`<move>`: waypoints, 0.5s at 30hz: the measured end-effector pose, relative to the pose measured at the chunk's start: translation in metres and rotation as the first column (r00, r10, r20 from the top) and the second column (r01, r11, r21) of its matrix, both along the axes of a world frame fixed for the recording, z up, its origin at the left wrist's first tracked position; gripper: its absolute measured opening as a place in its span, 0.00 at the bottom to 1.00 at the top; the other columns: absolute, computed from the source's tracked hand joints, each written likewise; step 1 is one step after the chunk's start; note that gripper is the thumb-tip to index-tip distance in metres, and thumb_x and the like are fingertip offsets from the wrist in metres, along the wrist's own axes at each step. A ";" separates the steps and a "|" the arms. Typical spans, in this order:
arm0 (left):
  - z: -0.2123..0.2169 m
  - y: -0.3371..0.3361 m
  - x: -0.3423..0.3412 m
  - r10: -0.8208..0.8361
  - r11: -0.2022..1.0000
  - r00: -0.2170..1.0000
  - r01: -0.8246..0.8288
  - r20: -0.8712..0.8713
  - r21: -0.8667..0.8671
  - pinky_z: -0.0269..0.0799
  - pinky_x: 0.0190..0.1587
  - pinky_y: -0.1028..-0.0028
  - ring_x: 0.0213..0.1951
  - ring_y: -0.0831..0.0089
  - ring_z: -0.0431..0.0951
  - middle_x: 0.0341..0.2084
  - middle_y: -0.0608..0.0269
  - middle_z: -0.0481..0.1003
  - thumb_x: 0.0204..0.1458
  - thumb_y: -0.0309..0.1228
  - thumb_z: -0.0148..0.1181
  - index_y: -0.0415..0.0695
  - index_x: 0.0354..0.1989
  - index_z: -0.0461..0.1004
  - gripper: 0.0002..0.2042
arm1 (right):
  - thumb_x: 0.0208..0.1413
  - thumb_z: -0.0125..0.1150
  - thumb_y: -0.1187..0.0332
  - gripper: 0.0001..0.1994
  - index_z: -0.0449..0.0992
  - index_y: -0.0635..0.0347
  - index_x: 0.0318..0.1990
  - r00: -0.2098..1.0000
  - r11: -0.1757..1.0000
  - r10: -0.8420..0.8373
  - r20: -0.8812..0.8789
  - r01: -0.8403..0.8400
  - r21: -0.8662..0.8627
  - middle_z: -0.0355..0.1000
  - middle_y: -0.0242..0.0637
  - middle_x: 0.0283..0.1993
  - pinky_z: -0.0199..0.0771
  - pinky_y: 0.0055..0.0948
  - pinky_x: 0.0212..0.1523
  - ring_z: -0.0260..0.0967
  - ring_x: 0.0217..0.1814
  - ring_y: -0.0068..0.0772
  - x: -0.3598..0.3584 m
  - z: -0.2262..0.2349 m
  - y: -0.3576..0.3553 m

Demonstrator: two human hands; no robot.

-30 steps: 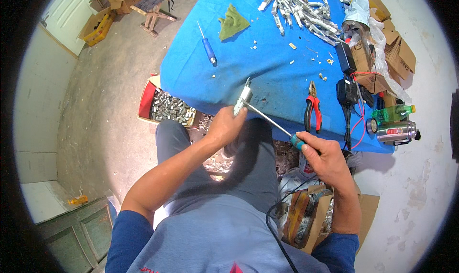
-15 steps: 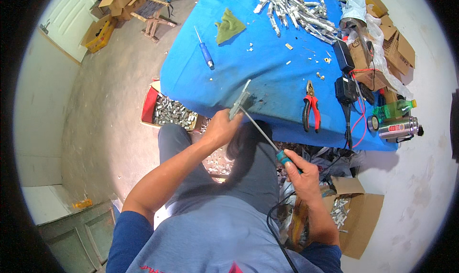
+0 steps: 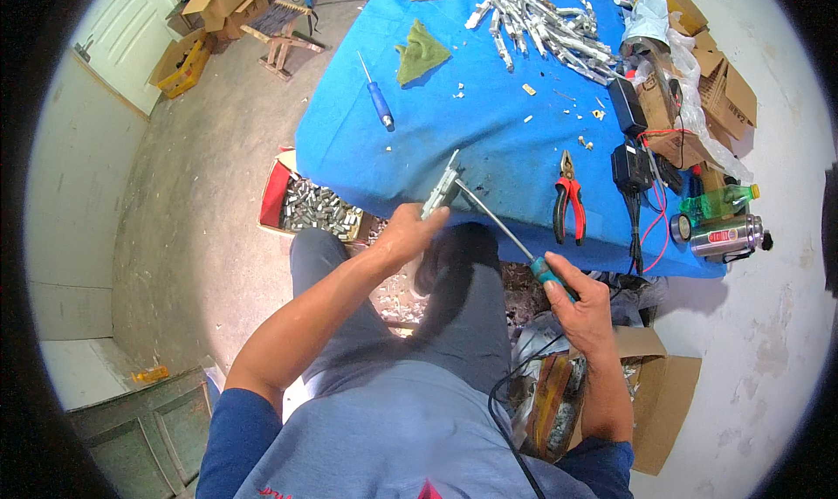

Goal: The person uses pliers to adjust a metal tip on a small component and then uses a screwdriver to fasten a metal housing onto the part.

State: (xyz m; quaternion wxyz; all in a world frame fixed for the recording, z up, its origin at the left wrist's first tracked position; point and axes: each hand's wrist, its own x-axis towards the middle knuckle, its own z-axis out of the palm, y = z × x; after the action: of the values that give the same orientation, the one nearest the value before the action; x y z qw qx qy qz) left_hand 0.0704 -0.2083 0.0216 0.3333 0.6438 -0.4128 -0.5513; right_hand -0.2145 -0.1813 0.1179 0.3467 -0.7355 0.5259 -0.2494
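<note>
My left hand (image 3: 414, 234) is closed round the lower end of a pale grey, slotted metal piece (image 3: 443, 190), held up at the near edge of the blue-covered table. In my right hand (image 3: 578, 300) is a screwdriver with a teal handle (image 3: 543, 270) and a long shaft (image 3: 499, 223). Its tip meets the upper right side of the metal piece; whether it sits in a slot is too small to tell. Red-handled pliers (image 3: 569, 200) lie on the cloth to the right. A second screwdriver, with a blue handle (image 3: 380, 104), rests farther left on the table.
A heap of silvery metal strips (image 3: 550, 23) covers the far part of the blue cloth (image 3: 349, 150). Green rags (image 3: 422, 55) lie left of it. Power adapters (image 3: 630, 165), a green bottle (image 3: 720, 204) and a steel flask (image 3: 729, 237) line the right edge. A box of small metal parts (image 3: 319, 209) stands below left.
My right hand has moved right and slightly up, and the screwdriver's tip has shifted up along the metal piece. My left hand has moved slightly, still gripping the piece.
</note>
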 end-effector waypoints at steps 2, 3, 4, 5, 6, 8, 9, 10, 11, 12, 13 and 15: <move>-0.003 -0.001 0.001 -0.005 1.000 1.000 0.005 0.004 -0.011 0.56 0.21 0.73 0.20 0.82 0.61 0.18 0.71 0.66 0.61 0.47 0.54 0.40 0.30 0.72 0.20 | 0.55 0.62 0.73 0.15 0.78 0.63 0.50 0.996 0.996 0.084 -0.020 -0.085 -0.030 0.79 0.46 0.43 0.75 0.30 0.44 0.78 0.43 0.36 0.002 0.008 0.002; -0.003 -0.002 0.001 -0.009 1.000 1.000 0.009 0.004 -0.012 0.56 0.21 0.73 0.20 0.82 0.61 0.18 0.71 0.66 0.61 0.47 0.54 0.40 0.30 0.72 0.20 | 0.55 0.62 0.73 0.14 0.78 0.63 0.50 0.992 0.991 0.123 -0.032 -0.124 -0.045 0.79 0.46 0.42 0.75 0.30 0.43 0.79 0.42 0.38 0.003 0.011 0.003; -0.003 -0.002 0.000 -0.012 1.000 1.000 0.013 0.004 -0.013 0.56 0.21 0.73 0.20 0.82 0.61 0.18 0.71 0.66 0.61 0.47 0.54 0.40 0.30 0.72 0.19 | 0.55 0.62 0.74 0.14 0.78 0.63 0.50 0.989 0.984 0.144 -0.042 -0.148 -0.096 0.78 0.47 0.42 0.76 0.31 0.43 0.79 0.42 0.41 0.006 0.011 0.004; -0.001 -0.002 0.000 -0.005 1.000 1.000 0.005 0.000 -0.017 0.55 0.21 0.73 0.20 0.82 0.61 0.18 0.71 0.66 0.60 0.47 0.55 0.41 0.29 0.72 0.19 | 0.55 0.62 0.74 0.14 0.78 0.62 0.49 0.988 0.982 0.147 -0.052 -0.152 -0.108 0.78 0.47 0.41 0.76 0.32 0.43 0.78 0.41 0.41 0.008 0.012 0.003; 0.000 -0.001 0.000 0.003 1.000 1.000 -0.003 -0.004 -0.022 0.55 0.21 0.73 0.20 0.82 0.61 0.18 0.71 0.65 0.60 0.47 0.55 0.41 0.29 0.72 0.19 | 0.55 0.62 0.74 0.14 0.78 0.62 0.49 0.987 0.980 0.150 -0.062 -0.157 -0.119 0.78 0.47 0.41 0.76 0.32 0.42 0.78 0.41 0.42 0.010 0.013 0.002; 0.000 -0.002 0.000 0.010 1.000 1.000 -0.010 -0.017 -0.020 0.54 0.20 0.73 0.19 0.82 0.61 0.17 0.71 0.65 0.60 0.46 0.55 0.41 0.28 0.72 0.19 | 0.55 0.61 0.74 0.14 0.78 0.62 0.49 0.984 0.977 0.153 -0.088 -0.164 -0.132 0.78 0.48 0.41 0.76 0.33 0.42 0.78 0.40 0.44 0.013 0.016 0.000; -0.001 -0.003 0.000 0.010 1.000 1.000 -0.010 -0.025 -0.014 0.54 0.20 0.73 0.19 0.82 0.60 0.17 0.71 0.65 0.60 0.46 0.55 0.41 0.28 0.71 0.19 | 0.54 0.61 0.74 0.13 0.78 0.62 0.49 0.983 0.977 0.153 -0.106 -0.167 -0.135 0.78 0.48 0.40 0.76 0.33 0.41 0.78 0.40 0.44 0.015 0.018 -0.002; -0.002 -0.003 0.000 0.009 1.000 0.999 -0.009 -0.033 -0.008 0.54 0.20 0.73 0.19 0.82 0.60 0.17 0.71 0.65 0.60 0.46 0.55 0.41 0.28 0.71 0.19 | 0.54 0.61 0.74 0.13 0.79 0.62 0.48 0.981 0.976 0.153 -0.123 -0.169 -0.137 0.78 0.48 0.40 0.76 0.33 0.41 0.78 0.40 0.45 0.016 0.019 -0.003; 0.001 -0.004 0.000 0.012 1.000 0.999 -0.011 -0.032 0.013 0.59 0.24 0.71 0.23 0.79 0.64 0.20 0.67 0.68 0.59 0.46 0.55 0.37 0.31 0.72 0.20 | 0.54 0.61 0.74 0.13 0.79 0.62 0.48 0.979 0.973 0.157 -0.127 -0.176 -0.151 0.78 0.48 0.40 0.76 0.33 0.41 0.78 0.39 0.45 0.017 0.019 -0.004; 0.006 -0.004 0.000 0.014 0.999 0.999 -0.013 -0.031 0.035 0.63 0.29 0.68 0.27 0.75 0.68 0.23 0.62 0.71 0.59 0.45 0.55 0.33 0.35 0.74 0.21 | 0.54 0.61 0.74 0.13 0.79 0.61 0.48 0.978 0.969 0.161 -0.132 -0.182 -0.164 0.78 0.48 0.39 0.76 0.33 0.40 0.78 0.39 0.45 0.018 0.019 -0.005; 0.010 -0.005 -0.001 0.017 0.998 0.999 -0.015 -0.030 0.057 0.67 0.33 0.65 0.31 0.72 0.72 0.26 0.57 0.74 0.58 0.44 0.55 0.29 0.38 0.75 0.23 | 0.54 0.61 0.74 0.13 0.79 0.61 0.48 0.977 0.966 0.165 -0.138 -0.188 -0.178 0.78 0.47 0.39 0.76 0.34 0.40 0.77 0.39 0.46 0.019 0.019 -0.007; 0.005 -0.005 -0.001 0.022 0.999 1.000 -0.021 -0.023 0.040 0.68 0.34 0.64 0.31 0.71 0.73 0.25 0.55 0.75 0.58 0.44 0.55 0.28 0.37 0.75 0.23 | 0.54 0.62 0.73 0.13 0.79 0.60 0.48 0.970 0.968 0.173 -0.168 -0.200 -0.154 0.78 0.47 0.38 0.76 0.34 0.39 0.77 0.38 0.46 0.018 0.024 -0.011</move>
State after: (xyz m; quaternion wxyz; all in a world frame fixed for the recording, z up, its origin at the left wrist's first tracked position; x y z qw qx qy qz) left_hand 0.0692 -0.2136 0.0266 0.3309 0.6483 -0.3910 -0.5633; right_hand -0.1963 -0.1924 0.1415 0.2630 -0.8258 0.4561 -0.2023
